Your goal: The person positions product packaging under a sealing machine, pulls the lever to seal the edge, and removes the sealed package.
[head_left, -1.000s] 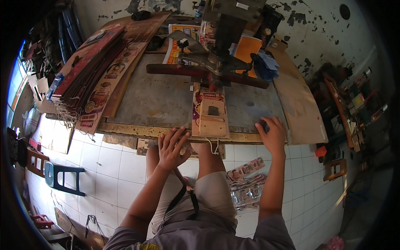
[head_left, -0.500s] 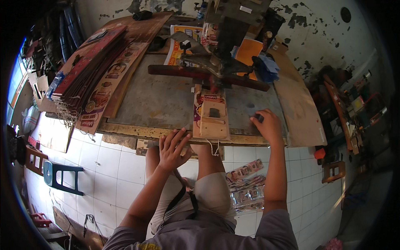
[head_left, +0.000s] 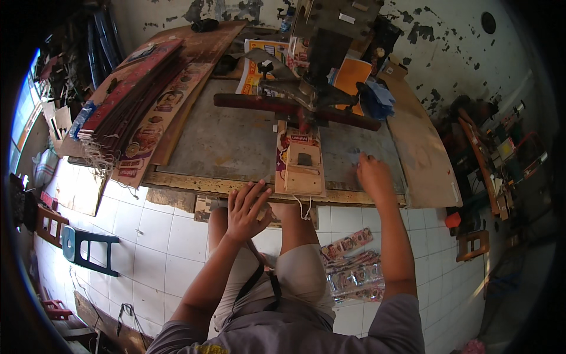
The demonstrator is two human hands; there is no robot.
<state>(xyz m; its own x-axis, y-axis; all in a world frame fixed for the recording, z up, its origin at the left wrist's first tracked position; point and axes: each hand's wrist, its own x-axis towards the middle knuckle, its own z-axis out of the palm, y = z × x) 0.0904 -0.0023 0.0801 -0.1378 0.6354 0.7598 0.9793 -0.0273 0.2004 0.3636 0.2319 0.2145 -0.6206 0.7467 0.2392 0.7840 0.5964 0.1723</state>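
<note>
My left hand [head_left: 246, 207] rests with its fingers spread at the table's front edge. On the metal tabletop to the right, my right hand [head_left: 375, 176] is bent down with its fingers closed; what they grip, if anything, is hidden. A small pale, blurred patch shows by its fingertips. Between the hands lies a printed cardboard strip [head_left: 281, 177] with a white cord at its near end. A pale wooden block [head_left: 305, 180] with a dark square piece [head_left: 305, 159] sits on the strip. Just beyond stands a press with a red crossbar [head_left: 250, 102].
A stack of printed boards with cords [head_left: 130, 100] fills the table's left. Orange paper [head_left: 354, 75] and a blue bundle [head_left: 377, 99] lie behind the press. A brown board [head_left: 427, 153] covers the right side. Printed strips [head_left: 354, 265] and a blue-green stool [head_left: 88, 251] are on the floor.
My right hand has turned, its back now upward, hiding the small dark object seen at its fingers before. My left hand has stayed in place. The view has shifted slightly.
</note>
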